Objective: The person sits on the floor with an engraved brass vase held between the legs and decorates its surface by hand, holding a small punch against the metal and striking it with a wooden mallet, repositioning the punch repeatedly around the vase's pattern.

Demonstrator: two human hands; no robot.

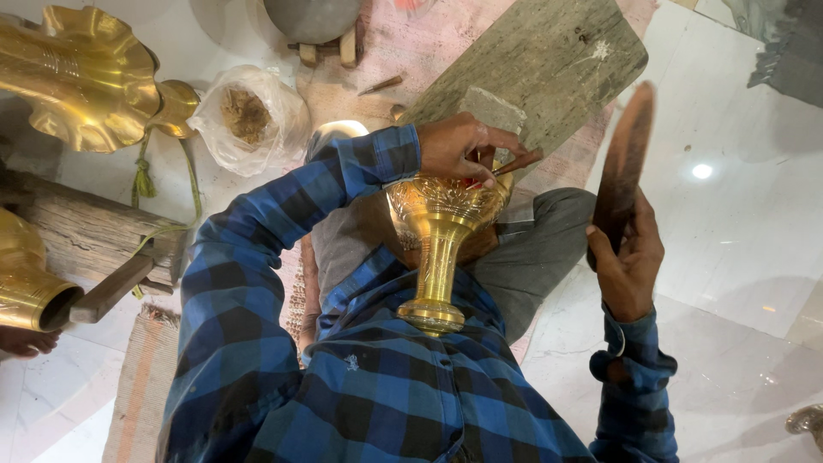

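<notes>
Both hands are busy: the left hand (461, 147) curls over the rim of a brass goblet (439, 231) braced against the chest, fingers pinching a thin tool (517, 163) — the right hand (628, 257) is raised, fingers gripping a flat wooden paddle (624, 163) upright.

Metalcraft workshop floor, brass vessels (81, 77), wooden block (86, 231), worn plank (549, 60)

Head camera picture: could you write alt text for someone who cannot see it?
A person in a blue checked shirt steadies a brass goblet on their lap, the left hand pressing a thin tool to its bowl. The right hand lifts a flat wooden paddle.
</notes>
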